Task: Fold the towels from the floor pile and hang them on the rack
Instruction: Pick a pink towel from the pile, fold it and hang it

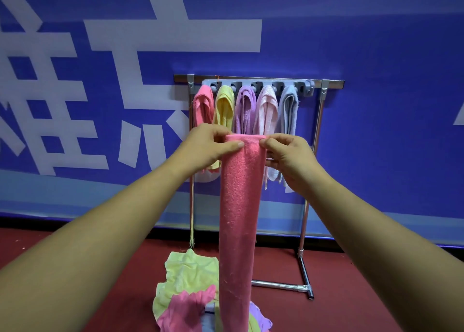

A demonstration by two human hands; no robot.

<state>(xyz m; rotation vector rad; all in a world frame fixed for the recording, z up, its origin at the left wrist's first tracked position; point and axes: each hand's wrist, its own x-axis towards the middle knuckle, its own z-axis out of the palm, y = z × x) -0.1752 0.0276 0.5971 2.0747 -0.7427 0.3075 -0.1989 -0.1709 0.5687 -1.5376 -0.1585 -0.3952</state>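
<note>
in front of the rack [319, 141] i see left hand [206, 143] and right hand [288, 153] pinching the pink towel [238, 206] top corners, floor pile [185, 289] near.

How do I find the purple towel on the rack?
Find the metal rack against the blue wall. Five towels hang there in a row. The purple towel is the middle one, between the yellow towel and the pale pink towel.

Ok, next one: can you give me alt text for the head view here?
The left hand and right hand pinch the top corners of a narrow, lengthwise-folded pink towel that hangs in front of a rack carrying five coloured towels. A pile of loose towels lies on the red floor below.
</note>
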